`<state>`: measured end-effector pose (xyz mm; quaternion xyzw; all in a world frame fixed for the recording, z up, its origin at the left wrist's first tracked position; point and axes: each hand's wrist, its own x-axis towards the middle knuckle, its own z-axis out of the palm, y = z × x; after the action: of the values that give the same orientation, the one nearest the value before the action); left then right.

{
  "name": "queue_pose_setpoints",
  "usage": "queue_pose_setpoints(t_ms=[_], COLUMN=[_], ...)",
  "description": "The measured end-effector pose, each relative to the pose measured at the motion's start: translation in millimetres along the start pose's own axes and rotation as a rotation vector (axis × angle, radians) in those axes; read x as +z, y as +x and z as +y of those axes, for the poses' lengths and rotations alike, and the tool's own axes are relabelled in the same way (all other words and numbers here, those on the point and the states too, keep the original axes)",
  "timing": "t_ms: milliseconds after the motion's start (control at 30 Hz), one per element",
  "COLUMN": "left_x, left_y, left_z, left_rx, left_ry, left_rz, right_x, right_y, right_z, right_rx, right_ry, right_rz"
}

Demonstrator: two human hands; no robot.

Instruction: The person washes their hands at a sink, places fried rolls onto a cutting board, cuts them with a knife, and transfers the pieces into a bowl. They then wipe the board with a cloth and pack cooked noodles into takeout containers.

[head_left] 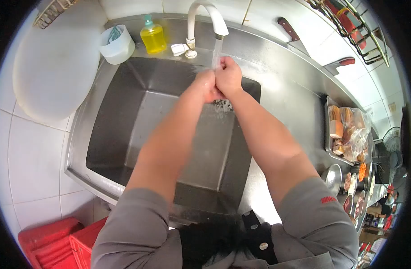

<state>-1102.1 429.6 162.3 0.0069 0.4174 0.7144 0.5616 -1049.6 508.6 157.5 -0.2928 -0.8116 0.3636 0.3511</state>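
Running water point(217, 50) falls onto the fingers point(225, 60)

Kitchen premises.
We note a steel sink point(145, 116), wall-side knives point(289, 29), a tray point(328, 130) of food point(349, 130), and bowls point(333, 177).

Smooth grey metal in the sink point(147, 116), dull down its walls — and here's the counter point(286, 96), metal again, with a bright, silvery sheen! The tap point(219, 26) is glossy white, plastic by the look of it. The soap bottle point(153, 41) is see-through, shiny plastic; the tub point(120, 52), whitish plastic, softer in finish. Tiles point(35, 157) gleam smooth, the sleeves point(133, 224) are matt cloth, and that bag point(355, 132) — clear, crinkled, glinting plastic film.
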Motion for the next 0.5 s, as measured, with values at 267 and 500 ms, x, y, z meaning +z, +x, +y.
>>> queue_pose_setpoints(t_ms=[267, 500], left_x=[-29.5, -40.4], left_y=[42.2, 0.5], left_z=[8.0, 34.7], left_rx=[0.304, 0.063], left_ry=[-0.009, 0.668], left_rz=[0.229, 0.148], right_x=[6.4, -24.3], right_y=[-4.8, -43.3], right_z=[-14.5, -17.9], right_rx=[0.502, -0.593], right_ry=[0.281, -0.746], right_rz=[-0.405, -0.682])
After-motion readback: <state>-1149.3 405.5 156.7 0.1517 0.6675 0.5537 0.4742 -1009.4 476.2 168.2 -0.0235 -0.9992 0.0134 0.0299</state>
